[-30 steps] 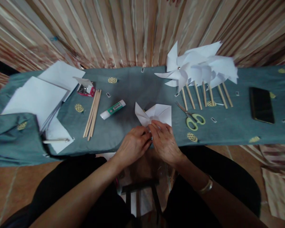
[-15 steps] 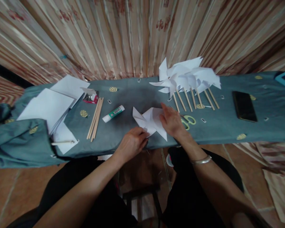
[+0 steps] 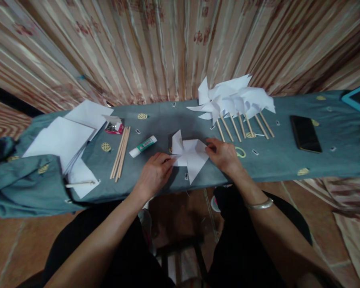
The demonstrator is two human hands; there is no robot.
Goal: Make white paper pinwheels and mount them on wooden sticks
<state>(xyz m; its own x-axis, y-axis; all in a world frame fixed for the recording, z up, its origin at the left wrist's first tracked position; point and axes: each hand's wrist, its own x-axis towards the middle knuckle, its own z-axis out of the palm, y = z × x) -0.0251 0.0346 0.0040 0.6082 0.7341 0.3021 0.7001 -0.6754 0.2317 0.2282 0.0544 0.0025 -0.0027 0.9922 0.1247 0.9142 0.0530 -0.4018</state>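
From the head camera, a white paper pinwheel (image 3: 193, 154) sits near the front edge of the cloth-covered surface (image 3: 165, 120), between the hands. The left hand (image 3: 156, 173) pinches its left blade between the fingers; the right hand (image 3: 224, 157) pinches its right edge (a pale green loop (image 3: 245, 152) shows beside it). A glue stick (image 3: 143, 146) lies to the left.

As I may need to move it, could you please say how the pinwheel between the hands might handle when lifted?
The pinwheel is probably light, as it looks like thin paper. Its blades may bend or crease easily, since their points jut out unsupported. It seems unlikely to roll, given its spread, angular shape.
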